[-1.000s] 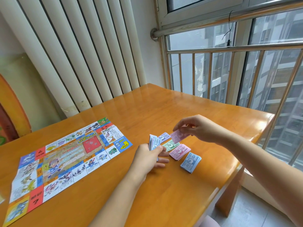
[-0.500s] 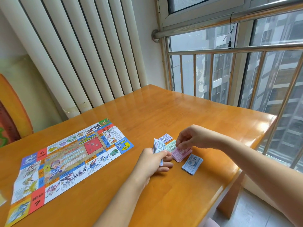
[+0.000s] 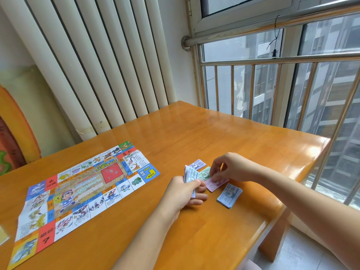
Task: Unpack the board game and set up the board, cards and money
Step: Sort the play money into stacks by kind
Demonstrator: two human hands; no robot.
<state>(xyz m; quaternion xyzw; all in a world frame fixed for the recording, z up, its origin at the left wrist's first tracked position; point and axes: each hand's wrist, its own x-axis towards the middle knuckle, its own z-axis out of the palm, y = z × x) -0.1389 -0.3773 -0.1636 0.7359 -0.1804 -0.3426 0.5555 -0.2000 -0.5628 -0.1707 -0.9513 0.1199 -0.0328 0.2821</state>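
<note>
The paper game board (image 3: pixel 81 190) lies unfolded and flat on the left of the wooden table (image 3: pixel 224 137). My left hand (image 3: pixel 182 192) grips an upright stack of play money (image 3: pixel 190 175). Sorted piles lie to its right: purple notes (image 3: pixel 198 165), green notes (image 3: pixel 204 174), pink notes (image 3: pixel 213 184) and blue notes (image 3: pixel 229 194). My right hand (image 3: pixel 228 167) reaches down with curled fingers and pinches a pink note on top of the pink pile.
A white ribbed radiator (image 3: pixel 93 61) stands behind the table. A window with metal bars (image 3: pixel 272 90) runs along the right. The table's right edge (image 3: pixel 303 184) drops off close to the money piles. A pale card corner (image 3: pixel 3 237) shows at the far left.
My right hand has come down from above the table with a pink note and set it onto the pink pile. My left hand has stayed put with its stack.
</note>
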